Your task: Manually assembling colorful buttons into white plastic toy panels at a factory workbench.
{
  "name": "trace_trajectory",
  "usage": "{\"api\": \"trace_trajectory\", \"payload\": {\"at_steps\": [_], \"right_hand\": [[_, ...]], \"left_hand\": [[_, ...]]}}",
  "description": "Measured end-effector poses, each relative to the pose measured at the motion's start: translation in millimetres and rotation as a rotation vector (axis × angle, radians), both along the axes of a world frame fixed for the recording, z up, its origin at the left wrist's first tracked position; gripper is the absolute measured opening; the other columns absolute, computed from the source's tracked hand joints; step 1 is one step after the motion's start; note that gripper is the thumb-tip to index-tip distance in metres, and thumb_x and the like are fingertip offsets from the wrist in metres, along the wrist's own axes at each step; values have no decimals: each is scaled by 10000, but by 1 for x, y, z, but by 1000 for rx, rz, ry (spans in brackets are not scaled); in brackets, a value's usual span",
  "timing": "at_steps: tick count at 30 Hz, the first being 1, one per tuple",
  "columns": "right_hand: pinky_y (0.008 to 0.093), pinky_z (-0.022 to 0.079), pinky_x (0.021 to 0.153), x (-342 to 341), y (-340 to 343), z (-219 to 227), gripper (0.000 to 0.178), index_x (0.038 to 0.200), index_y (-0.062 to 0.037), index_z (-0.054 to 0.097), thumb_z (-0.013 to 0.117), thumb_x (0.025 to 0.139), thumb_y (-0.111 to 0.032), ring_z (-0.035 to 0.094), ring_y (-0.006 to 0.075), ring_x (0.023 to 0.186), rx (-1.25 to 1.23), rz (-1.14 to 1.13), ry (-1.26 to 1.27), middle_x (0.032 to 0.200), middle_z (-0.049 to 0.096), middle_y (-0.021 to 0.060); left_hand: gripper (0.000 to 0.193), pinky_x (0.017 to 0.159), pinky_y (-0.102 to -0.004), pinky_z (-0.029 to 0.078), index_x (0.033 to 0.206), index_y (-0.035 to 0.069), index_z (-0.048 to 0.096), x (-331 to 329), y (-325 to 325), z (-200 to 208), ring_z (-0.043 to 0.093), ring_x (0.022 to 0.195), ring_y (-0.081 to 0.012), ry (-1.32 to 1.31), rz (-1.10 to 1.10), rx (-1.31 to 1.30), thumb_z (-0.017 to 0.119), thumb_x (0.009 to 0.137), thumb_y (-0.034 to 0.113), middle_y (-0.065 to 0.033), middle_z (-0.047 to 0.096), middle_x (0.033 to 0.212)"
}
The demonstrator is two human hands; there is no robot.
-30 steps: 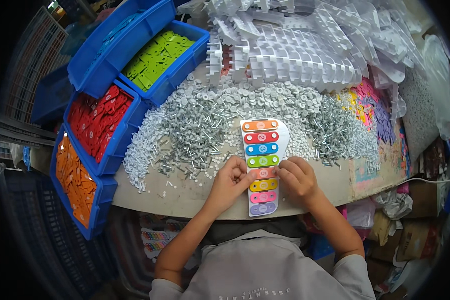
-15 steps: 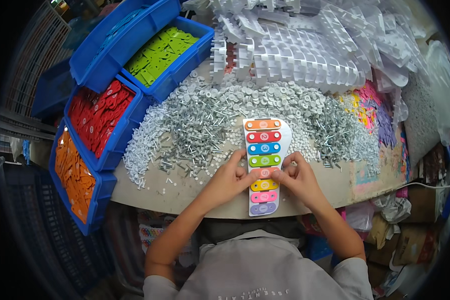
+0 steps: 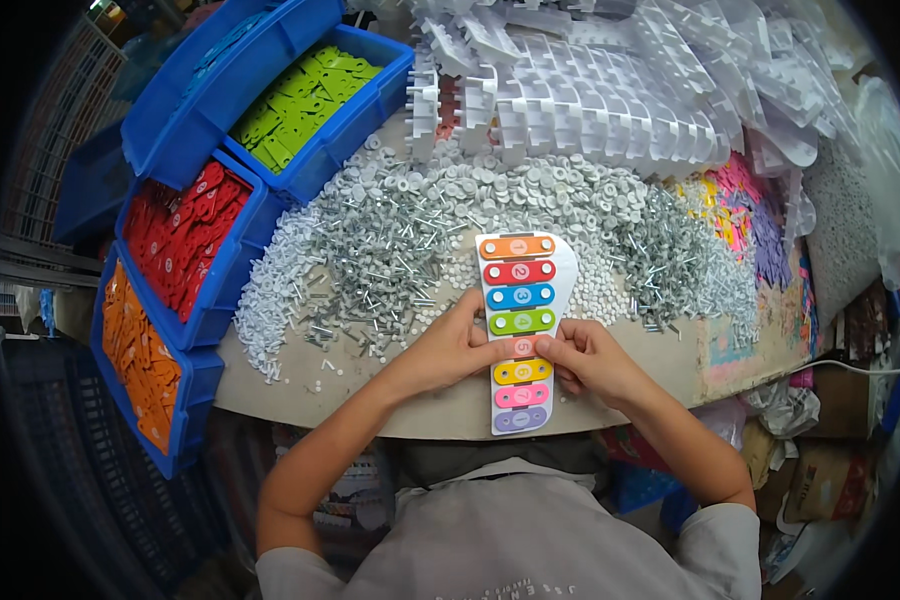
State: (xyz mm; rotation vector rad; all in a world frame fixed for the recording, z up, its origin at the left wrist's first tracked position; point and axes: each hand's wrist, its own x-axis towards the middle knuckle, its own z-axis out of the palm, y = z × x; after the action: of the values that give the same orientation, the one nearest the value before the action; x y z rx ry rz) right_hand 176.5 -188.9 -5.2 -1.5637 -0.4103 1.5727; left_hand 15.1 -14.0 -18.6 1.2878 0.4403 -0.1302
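A toy xylophone (image 3: pixel 564 270) with a white base stands upright in front of me, its bars running from orange at the top to purple at the bottom. White round caps sit on both ends of the upper four bars; the yellow, pink and purple bars show small dark spots at their ends. My left hand (image 3: pixel 445 345) grips its left edge, thumb lying across the salmon bar (image 3: pixel 520 347). From the right, my right hand (image 3: pixel 598 362) is closed at the edge, thumb pressing on that bar's right end. Whatever lies under this thumb is hidden.
Piles of white caps (image 3: pixel 555 190), metal pins (image 3: pixel 390 250) and white plastic pegs (image 3: pixel 270 290) spread behind the xylophone. Blue bins (image 3: pixel 202 365) of coloured bars line the left. White plastic frames (image 3: pixel 610 110) are stacked at the back; pink, yellow and purple bars (image 3: pixel 740 205) lie right.
The view has shifted slightly. My right thumb has moved left onto the salmon bar's end, and my right fingers have curled lower at the edge. My left hand keeps its hold.
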Motion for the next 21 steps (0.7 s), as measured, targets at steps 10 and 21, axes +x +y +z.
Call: {"api": "trace_trajectory", "payload": {"at_steps": [10,21], "right_hand": [[240,330,423,-12,-8,-10,297,806,-33,579,662,980,-260,449,61,457,61,-134,-62,590,531,-11],[398,430,942,129,-179,-26,286,1248,3,576,537,1012,-154,555,312,1048,-240,-390,-1825,1122,595,179]], "left_hand": [[589,647,-247,512,1344,-18,423,-11,-15,-19,665,775,-99,-26,143,154,745,910,218,-98,705,892],[48,653,-316,503,920,18,679,-128,28,10,644,724,-207,132,779,1206,672,899,61,-91,652,810]]}}
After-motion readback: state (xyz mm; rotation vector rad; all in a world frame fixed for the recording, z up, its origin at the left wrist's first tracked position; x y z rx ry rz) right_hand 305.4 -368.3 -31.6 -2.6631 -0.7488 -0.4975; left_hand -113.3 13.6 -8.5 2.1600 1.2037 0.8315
